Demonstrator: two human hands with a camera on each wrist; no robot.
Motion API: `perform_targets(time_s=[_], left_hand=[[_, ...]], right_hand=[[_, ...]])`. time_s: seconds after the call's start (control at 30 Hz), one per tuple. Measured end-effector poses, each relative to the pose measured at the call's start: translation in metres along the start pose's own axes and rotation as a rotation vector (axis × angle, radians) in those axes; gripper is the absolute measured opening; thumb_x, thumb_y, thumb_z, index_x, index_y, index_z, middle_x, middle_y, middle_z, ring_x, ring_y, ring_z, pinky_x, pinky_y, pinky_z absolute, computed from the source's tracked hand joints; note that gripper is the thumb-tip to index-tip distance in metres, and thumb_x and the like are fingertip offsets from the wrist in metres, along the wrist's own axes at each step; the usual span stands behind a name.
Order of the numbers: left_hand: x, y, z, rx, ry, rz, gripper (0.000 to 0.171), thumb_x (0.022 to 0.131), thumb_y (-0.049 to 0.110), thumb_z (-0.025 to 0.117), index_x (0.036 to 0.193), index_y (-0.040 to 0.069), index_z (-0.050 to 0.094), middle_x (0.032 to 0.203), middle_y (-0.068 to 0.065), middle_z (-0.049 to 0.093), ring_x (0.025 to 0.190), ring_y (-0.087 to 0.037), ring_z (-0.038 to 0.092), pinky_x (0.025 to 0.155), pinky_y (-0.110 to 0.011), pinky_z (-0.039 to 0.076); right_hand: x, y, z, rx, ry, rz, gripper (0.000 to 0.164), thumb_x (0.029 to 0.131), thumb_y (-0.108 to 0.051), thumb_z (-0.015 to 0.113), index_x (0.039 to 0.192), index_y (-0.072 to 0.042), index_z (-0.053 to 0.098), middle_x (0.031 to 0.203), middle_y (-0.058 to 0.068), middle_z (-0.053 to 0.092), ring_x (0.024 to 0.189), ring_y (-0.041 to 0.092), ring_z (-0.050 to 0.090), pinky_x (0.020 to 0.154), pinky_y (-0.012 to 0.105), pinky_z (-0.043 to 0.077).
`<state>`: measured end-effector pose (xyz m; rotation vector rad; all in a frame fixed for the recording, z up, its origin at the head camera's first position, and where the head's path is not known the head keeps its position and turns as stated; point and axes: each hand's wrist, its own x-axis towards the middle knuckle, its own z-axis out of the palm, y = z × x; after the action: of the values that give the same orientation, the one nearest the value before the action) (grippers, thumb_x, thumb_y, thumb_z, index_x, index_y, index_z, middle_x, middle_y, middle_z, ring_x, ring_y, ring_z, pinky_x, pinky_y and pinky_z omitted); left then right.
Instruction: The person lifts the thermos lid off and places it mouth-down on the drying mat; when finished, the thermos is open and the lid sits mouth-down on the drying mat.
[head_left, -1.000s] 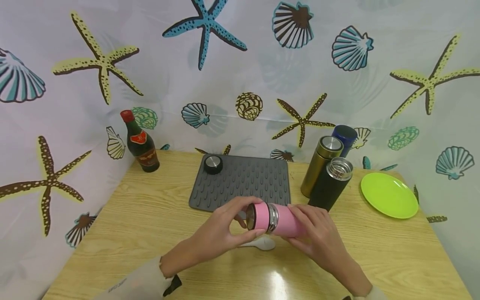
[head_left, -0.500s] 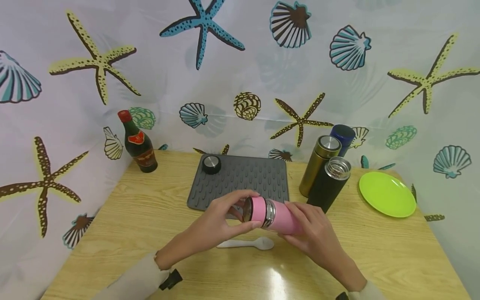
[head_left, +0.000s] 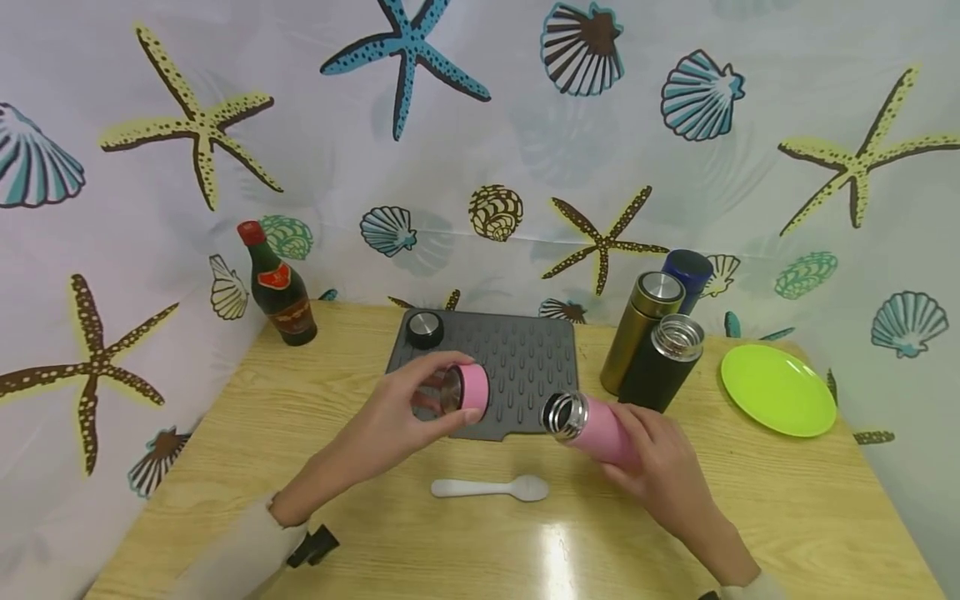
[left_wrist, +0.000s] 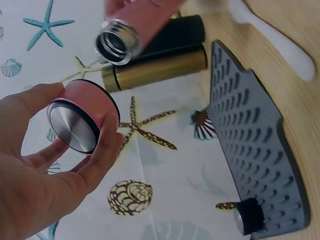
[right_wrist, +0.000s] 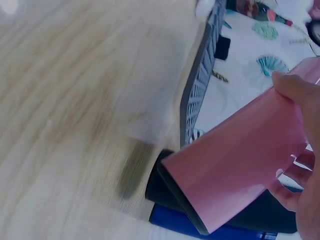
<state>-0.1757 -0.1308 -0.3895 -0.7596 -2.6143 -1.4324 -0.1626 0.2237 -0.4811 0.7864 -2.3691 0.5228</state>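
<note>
My left hand pinches a pink thermos lid between thumb and fingers, above the front of the grey mat. In the left wrist view the lid shows a brushed steel top. My right hand grips the pink thermos body, tilted with its open steel mouth toward the left. Lid and body are apart, with a gap between them. In the right wrist view the pink body shows its dark base. A white spoon lies on the table below both hands.
The grey drying mat bears a black lid with a steel top. To the right stand a gold thermos, an uncapped black thermos and a blue one. A green plate lies far right; a bottle stands back left.
The pink lid has come off the thermos body. My left hand has moved left with the lid, and my right hand slightly right with the body, whose mouth now shows.
</note>
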Motion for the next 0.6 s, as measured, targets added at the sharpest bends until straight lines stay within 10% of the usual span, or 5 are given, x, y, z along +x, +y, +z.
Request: perform_targets(time_s=[0.3, 0.6], left_hand=[[0.006, -0.024, 0.006, 0.102, -0.005, 0.057, 0.061, 0.088, 0.018, 0.087, 0.143, 0.015, 0.061, 0.137, -0.007, 0.062, 0.108, -0.018, 0.063, 0.086, -0.034, 0.061], [0.030, -0.047, 0.006, 0.278, 0.010, 0.108, 0.060, 0.088, 0.015, 0.087, 0.143, 0.013, 0.063, 0.133, -0.016, 0.058, 0.103, -0.025, 0.064, 0.083, -0.042, 0.060]], right_hand=[[0.000, 0.017, -0.014, 0.030, 0.112, 0.114, 0.076, 0.091, -0.051, 0.077, 0.138, 0.005, 0.055, 0.123, 0.024, 0.067, 0.104, 0.040, 0.068, 0.086, 0.058, 0.059], [-0.008, 0.027, -0.020, 0.145, 0.420, 0.226, 0.091, 0.090, -0.066, 0.070, 0.130, 0.015, 0.053, 0.116, 0.030, 0.066, 0.102, 0.024, 0.064, 0.099, 0.009, 0.040]])
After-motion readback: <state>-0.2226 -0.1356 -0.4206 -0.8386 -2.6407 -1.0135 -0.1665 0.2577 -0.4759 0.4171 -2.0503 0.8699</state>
